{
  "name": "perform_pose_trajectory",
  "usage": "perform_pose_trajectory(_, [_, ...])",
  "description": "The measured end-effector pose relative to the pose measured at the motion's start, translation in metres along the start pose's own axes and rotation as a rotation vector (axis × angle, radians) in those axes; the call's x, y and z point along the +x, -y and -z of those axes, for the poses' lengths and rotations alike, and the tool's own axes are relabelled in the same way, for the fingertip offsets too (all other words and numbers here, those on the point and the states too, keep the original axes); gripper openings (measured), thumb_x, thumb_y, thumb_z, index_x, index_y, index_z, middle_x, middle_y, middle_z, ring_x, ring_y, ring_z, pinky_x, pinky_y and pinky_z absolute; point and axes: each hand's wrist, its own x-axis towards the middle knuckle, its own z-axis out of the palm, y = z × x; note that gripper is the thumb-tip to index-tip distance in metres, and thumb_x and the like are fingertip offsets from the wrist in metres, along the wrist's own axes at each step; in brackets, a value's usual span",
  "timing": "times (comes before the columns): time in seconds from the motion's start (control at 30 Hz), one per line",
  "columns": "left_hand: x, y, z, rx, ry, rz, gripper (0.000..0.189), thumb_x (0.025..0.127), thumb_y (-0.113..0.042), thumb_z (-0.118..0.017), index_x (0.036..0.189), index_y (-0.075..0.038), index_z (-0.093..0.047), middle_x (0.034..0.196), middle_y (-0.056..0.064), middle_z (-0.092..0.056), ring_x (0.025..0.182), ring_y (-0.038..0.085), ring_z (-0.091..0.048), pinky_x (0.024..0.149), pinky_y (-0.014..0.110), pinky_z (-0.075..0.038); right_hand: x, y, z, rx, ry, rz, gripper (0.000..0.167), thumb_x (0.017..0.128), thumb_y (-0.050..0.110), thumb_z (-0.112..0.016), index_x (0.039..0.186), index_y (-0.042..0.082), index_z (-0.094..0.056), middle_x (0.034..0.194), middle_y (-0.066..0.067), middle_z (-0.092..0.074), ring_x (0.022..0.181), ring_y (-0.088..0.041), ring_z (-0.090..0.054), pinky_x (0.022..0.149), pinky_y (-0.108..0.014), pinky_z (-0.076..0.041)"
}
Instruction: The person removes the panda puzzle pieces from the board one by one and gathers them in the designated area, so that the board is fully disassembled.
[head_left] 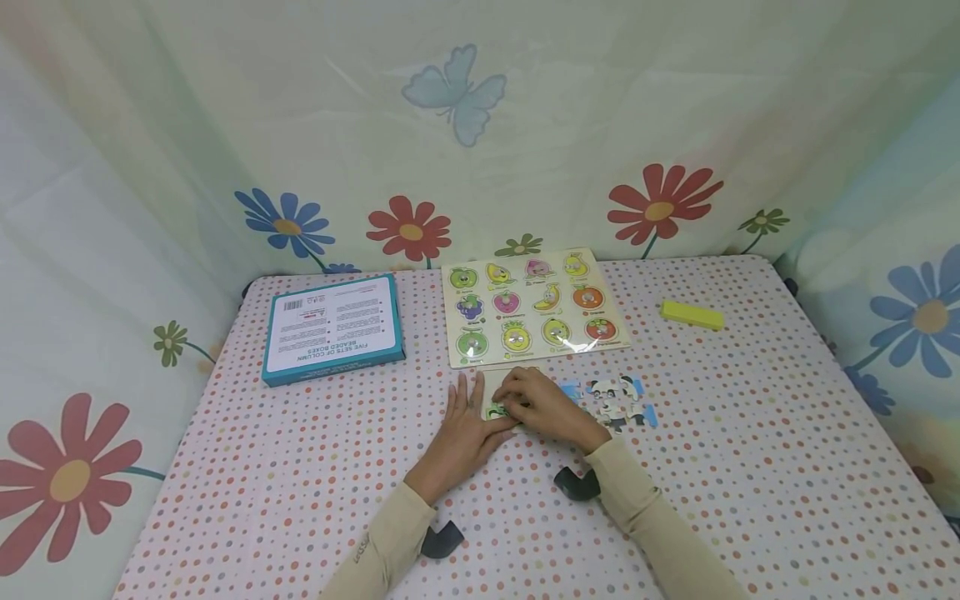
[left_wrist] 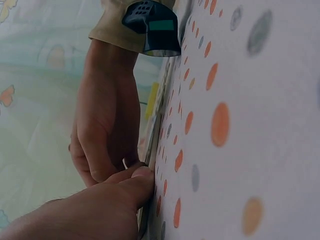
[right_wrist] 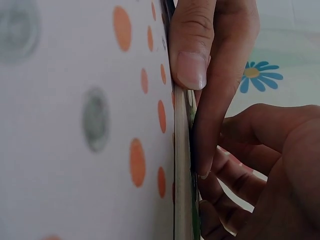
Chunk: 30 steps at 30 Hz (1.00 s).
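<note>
Three sides of a table (head_left: 300, 500) are closed in by pale hangings (head_left: 315, 108) printed with large red, blue and green flowers, and a blue butterfly (head_left: 459, 93) is printed high on the far one. The table is covered with a white cloth dotted in orange, red and grey. Near its far left corner a teal-edged box (head_left: 333, 325) is laid, its lettering upside down; against the middle of the far edge a fruit board (head_left: 536, 308) is set, and toward the far right corner a yellow bar (head_left: 692, 315) is placed. At the middle of the table, just in front of the fruit board, a light board (head_left: 495, 377) with a green picture (head_left: 495, 412) on it is partly covered by both hands. By the left hand (head_left: 468, 429) the board is touched with fingers spread wide and straight, the thumb being laid along its near edge. By the right hand (head_left: 536, 402) the green picture is touched, its fingers bent and their tips held close together; whether a piece is pinched there cannot be told. Panda puzzle pieces (head_left: 617, 400) are spread beside that hand, toward the table's right edge.
</note>
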Motion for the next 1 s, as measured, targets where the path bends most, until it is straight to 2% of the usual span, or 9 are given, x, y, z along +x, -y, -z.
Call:
perform_pose_trajectory(0.4, [-0.0005,-0.0005,0.0014,0.001,0.023,0.014,0.036,0.099,-0.041,-0.048,0.132,-0.031,-0.059,0.155,0.03,-0.008,0.14,0.052,0.0,0.114,0.061,-0.007,0.0,0.0019,-0.0021,-0.032,-0.005,0.012,0.016,0.09,0.008,-0.057,0.1,0.01,-0.07,0.102,0.001,-0.059,0.096,-0.017,-0.05,0.083,-0.038,-0.043])
perform_pose_trajectory(0.57, [-0.0003,0.0002,0.0002,-0.01,0.019,0.014,0.036,0.099,-0.041,-0.048,0.132,-0.032,-0.059,0.155,0.03,-0.007,0.14,0.053,0.001,0.113,0.062,-0.006,0.0001,0.0024,-0.0026,-0.021,-0.013,-0.009,0.015,0.091,0.01,-0.057,0.1,0.012,-0.068,0.104,0.001,-0.06,0.098,-0.017,-0.05,0.085,-0.039,-0.043])
perform_pose_trajectory(0.73, [0.0001,0.0004,0.0002,-0.025,0.017,0.016,0.036,0.099,-0.041,-0.048,0.131,-0.032,-0.059,0.155,0.03,-0.006,0.14,0.052,0.002,0.113,0.062,-0.005,0.0004,0.0034,-0.0015,0.041,-0.019,-0.045,0.013,0.091,0.01,-0.058,0.1,0.014,-0.067,0.104,0.001,-0.062,0.098,-0.016,-0.05,0.087,-0.038,-0.042])
perform_pose_trajectory(1.0, [0.0002,0.0002,0.0,-0.009,0.021,0.008,0.034,0.099,-0.04,-0.049,0.129,-0.032,-0.062,0.155,0.03,-0.006,0.14,0.053,0.002,0.113,0.063,-0.006,-0.0003,0.006,0.0008,0.172,0.015,-0.091,0.012,0.093,0.012,-0.06,0.103,0.011,-0.067,0.096,0.003,-0.064,0.089,-0.013,-0.051,0.08,-0.034,-0.043])
